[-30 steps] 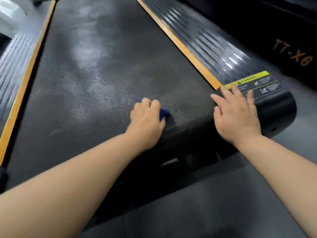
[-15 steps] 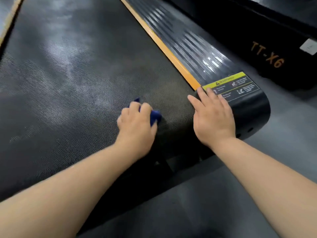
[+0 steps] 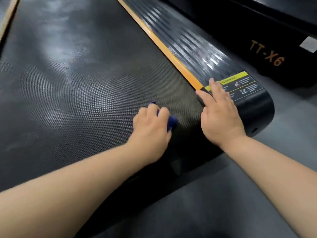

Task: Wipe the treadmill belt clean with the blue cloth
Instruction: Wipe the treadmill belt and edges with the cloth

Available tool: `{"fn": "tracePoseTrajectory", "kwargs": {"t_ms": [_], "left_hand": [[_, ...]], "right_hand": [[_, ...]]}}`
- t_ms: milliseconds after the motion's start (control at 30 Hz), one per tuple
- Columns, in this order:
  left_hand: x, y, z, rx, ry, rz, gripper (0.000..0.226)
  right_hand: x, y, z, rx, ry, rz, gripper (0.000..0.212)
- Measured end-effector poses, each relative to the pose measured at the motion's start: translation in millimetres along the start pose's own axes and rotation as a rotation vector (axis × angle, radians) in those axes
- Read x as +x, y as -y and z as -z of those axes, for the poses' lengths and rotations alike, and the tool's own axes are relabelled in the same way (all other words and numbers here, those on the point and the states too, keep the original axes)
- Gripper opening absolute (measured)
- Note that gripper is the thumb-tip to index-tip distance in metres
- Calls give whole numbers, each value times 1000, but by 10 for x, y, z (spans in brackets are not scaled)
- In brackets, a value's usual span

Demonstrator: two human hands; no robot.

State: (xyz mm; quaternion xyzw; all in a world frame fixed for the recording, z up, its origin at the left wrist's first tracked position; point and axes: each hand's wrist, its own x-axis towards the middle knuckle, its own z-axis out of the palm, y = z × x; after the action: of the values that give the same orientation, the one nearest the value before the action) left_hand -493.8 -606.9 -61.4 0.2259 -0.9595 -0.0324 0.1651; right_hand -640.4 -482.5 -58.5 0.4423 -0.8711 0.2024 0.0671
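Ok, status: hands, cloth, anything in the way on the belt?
Left hand grips blue cloth, pressed on belt near its right edge. Right hand flat on side rail end, touching warning label. No obstacle seen; pale smears ahead.

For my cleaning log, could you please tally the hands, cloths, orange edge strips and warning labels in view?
Hands: 2 (left hand, right hand)
Cloths: 1 (blue cloth)
Orange edge strips: 2 (right strip, left strip)
Warning labels: 1 (warning label)
Total: 6
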Motion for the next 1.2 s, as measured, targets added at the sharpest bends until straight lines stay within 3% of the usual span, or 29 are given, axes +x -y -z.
{"fn": "tracePoseTrajectory", "kwargs": {"t_ms": [100, 300, 367, 467, 533, 700, 800, 867, 1000, 1067, 1200], "left_hand": [[106, 66, 8, 18, 27, -74, 33], [890, -11, -106, -28, 187, 309, 37], [711, -132, -110, -59, 174, 257, 34], [140, -297, -57, -84, 69, -100, 37], [77, -309, -49, -102, 95, -189, 38], [944, -211, -156, -60, 218, 118, 36], [1304, -251, -239, -72, 196, 280, 34], [1178, -349, -221, -105, 166, 263, 32], [507, -424, -103, -56, 129, -113, 32], [608, -367, -94, -15, 138, -101, 32], [1234, -249, -263, 56, 125, 121, 29]], "right_hand": [[7, -47, 34, -12, 9, -10, 49], [-50, -197, -14, -54, -37, -72, 54], [-65, -263, -20, -50, -53, -81, 56], [-50, -405, -3, -52, -100, -77, 58], [-58, -430, -8, -38, -105, -79, 57], [-66, -415, -69, -43, -148, -83, 54], [-66, -418, -69, -56, -150, -76, 54], [-54, -423, -65, -50, -144, -77, 53], [6, -400, -17, -19, -256, -37, 45], [116, -376, 26, 22, -319, -60, 41], [227, -398, 17, 29, -264, -130, 44]]}}
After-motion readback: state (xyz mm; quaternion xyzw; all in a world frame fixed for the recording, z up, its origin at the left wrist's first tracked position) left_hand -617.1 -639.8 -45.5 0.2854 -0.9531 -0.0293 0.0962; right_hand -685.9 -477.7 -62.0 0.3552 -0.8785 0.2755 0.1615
